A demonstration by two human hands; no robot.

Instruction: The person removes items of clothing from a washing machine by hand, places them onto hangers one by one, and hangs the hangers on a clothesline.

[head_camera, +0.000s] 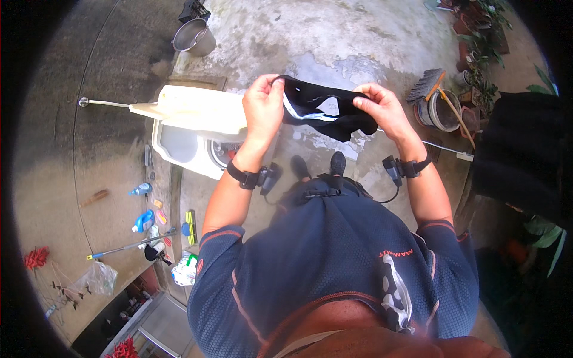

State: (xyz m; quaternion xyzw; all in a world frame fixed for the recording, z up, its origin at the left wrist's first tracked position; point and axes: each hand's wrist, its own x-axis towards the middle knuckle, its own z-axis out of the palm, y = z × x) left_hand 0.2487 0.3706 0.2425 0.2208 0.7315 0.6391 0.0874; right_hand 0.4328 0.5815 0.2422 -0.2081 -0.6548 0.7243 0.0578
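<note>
A black cloth item with white parts, probably a small garment, is stretched between my two hands at chest height or lower. My left hand pinches its left upper edge between thumb and fingers. At the right upper corner, my right hand grips it the same way, and the loose fabric bunches below. Beneath my left forearm stands a white twin-tub washing machine, its pale yellowish lid raised. Part of its round tub opening is hidden by my arm. Both wrists wear black straps with small devices.
A grey bucket stands beyond the washing machine. To the right, a broom head rests by a white bucket near potted plants. Dark cloth hangs at far right. Blue bottles, a squeeze mop and a plastic bag are at left.
</note>
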